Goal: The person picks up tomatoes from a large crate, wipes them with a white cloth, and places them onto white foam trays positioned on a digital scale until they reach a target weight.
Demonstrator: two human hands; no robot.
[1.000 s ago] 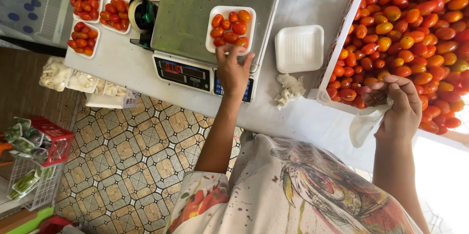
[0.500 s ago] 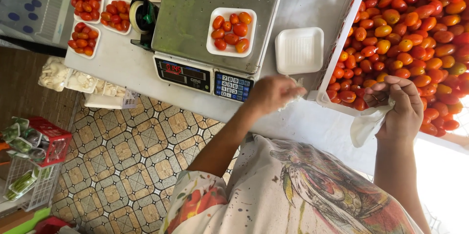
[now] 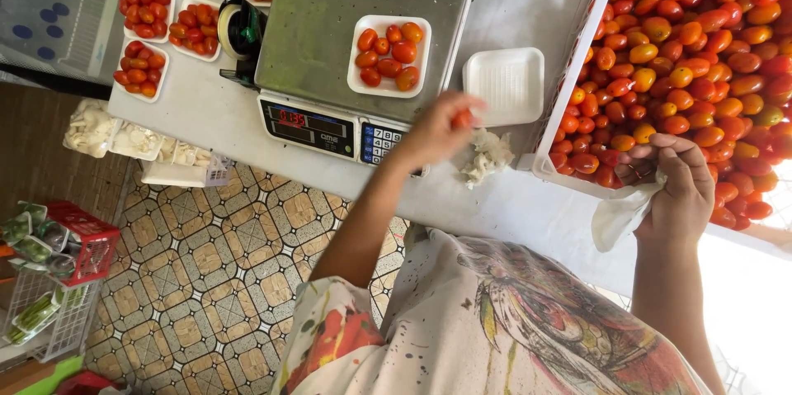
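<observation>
My left hand (image 3: 436, 132) hovers over the table edge in front of the scale's keypad, fingers pinched on a small red tomato (image 3: 462, 119). A white foam tray of tomatoes (image 3: 389, 55) rests on the steel platform of the scale (image 3: 330, 15). An empty white foam tray (image 3: 505, 85) lies just right of the scale. My right hand (image 3: 681, 189) rests at the near corner of the big white crate (image 3: 569, 89) heaped with red and orange tomatoes (image 3: 701, 48). It grips a white cloth (image 3: 620, 215) that hangs over the crate's rim.
Several filled tomato trays (image 3: 144, 69) lie at the table's far left, beside a tape dispenser (image 3: 239, 32). A crumpled white wad (image 3: 487, 156) lies near the table edge. A stack of white foam trays (image 3: 124, 139) and a red basket (image 3: 82, 242) sit over the patterned tile floor.
My left hand has drawn back from the tray on the scale and swung right toward the crate, now with a tomato in its fingers. My right hand has barely shifted.
</observation>
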